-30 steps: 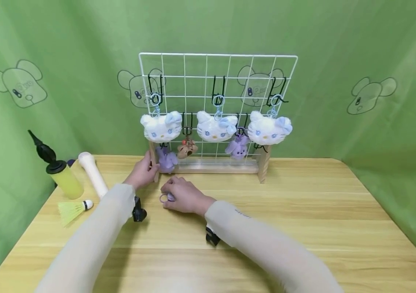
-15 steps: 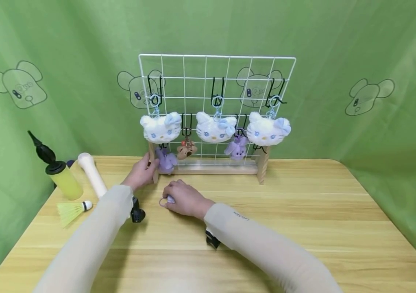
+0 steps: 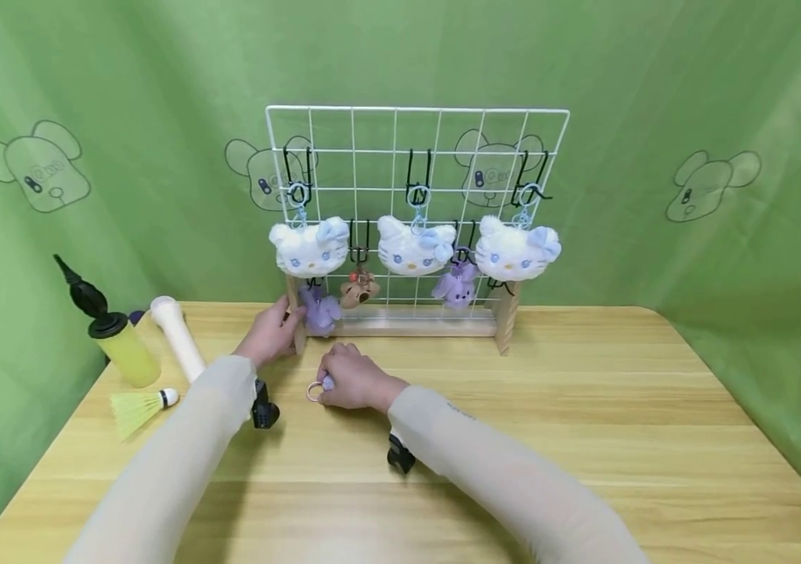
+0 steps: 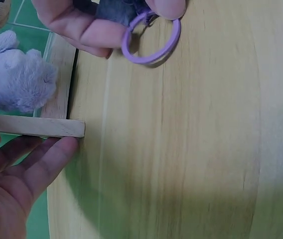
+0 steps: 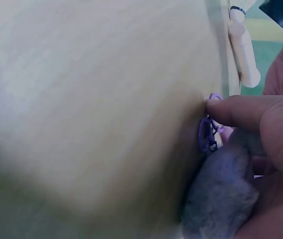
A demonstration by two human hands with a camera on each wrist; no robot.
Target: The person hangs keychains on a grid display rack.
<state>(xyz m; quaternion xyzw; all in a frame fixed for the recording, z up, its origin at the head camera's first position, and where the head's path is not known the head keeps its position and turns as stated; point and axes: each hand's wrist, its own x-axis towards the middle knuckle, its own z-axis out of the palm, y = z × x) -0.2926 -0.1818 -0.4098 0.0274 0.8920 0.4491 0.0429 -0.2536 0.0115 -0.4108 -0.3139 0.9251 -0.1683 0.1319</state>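
At the rack's left foot, my left hand (image 3: 269, 333) grips the wooden leg (image 4: 37, 126), thumb on one side and fingers on the other. Just to its right, low over the table, my right hand (image 3: 354, 377) pinches a plush keychain by its purple ring (image 4: 140, 60). The greyish-purple plush body (image 5: 218, 194) of this keychain sits under the palm, mostly covered in the head view. Close beside the left hand hangs a purple plush keychain (image 3: 320, 313) on a low hook of the white wire grid rack (image 3: 417, 107).
Three white cat plush keychains (image 3: 414, 247) hang on the rack's upper hooks. Below them are a brown plush keychain (image 3: 360, 288) and another purple plush (image 3: 458, 286). On the left stand a yellow hand pump (image 3: 125, 352), a white stick-like handle (image 3: 178, 337) and a yellow shuttlecock (image 3: 139, 409).
My right hand has shifted slightly right with the keychain, and its ring now shows more fully at the fingertips. My left hand stays on the wooden leg.
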